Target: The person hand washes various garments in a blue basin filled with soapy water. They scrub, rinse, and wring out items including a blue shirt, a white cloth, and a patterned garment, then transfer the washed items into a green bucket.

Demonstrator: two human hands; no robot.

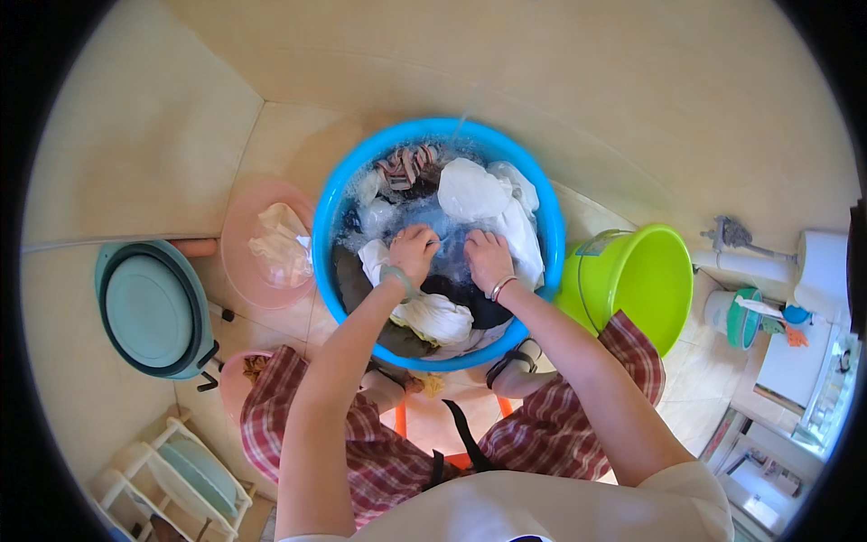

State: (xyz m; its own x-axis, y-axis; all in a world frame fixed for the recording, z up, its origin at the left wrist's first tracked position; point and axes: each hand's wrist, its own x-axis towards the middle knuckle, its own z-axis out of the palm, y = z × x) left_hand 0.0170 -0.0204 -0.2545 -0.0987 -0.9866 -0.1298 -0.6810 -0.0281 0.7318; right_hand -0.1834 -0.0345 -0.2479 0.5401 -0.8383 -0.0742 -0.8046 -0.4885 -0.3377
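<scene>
A round blue basin point(327, 194) stands in front of me, full of water and soaking laundry. Both of my hands are in its middle, a short gap apart. My left hand point(414, 253) has curled fingers on a wet blue cloth point(447, 260), and my right hand point(489, 260) is bent down over the cloth's other side. The fingertips are partly hidden by water and fabric. White cloth point(474, 191) bulges up at the far right of the basin, and another white cloth point(433, 318) lies nearest me. A striped cloth point(406, 165) floats at the far side; dark fabric point(465, 298) is below my hands.
To the right, a lime-green bucket point(664, 285) lies tilted beside the basin. A pink basin point(237, 239) with pale cloth is on the left. Farther left stands a folding teal basin point(149, 312). A white rack point(135, 474) is at lower left. Tiled walls point(578, 63) close the far side.
</scene>
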